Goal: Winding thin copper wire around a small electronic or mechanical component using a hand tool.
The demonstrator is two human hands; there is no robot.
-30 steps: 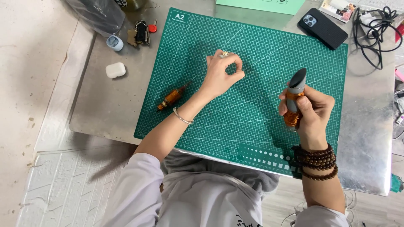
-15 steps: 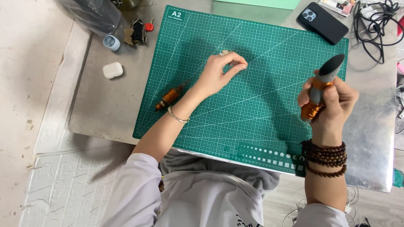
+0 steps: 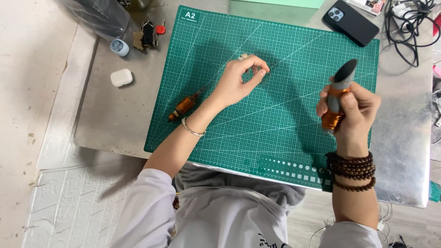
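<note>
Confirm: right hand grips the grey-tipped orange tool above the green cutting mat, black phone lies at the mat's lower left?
Not quite. In the head view the black phone lies off the green cutting mat's upper right corner. The right hand does grip the grey-tipped orange tool.

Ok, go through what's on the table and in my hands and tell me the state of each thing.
Left hand: fingertips pinched on a small pale piece over the cutting mat.
Right hand: fist closed on a grey-tipped tool with copper wire wound on it, held upright.
Orange tool: lying flat on the mat's left edge.
Phone: face down.
White earbud case: shut.
</note>
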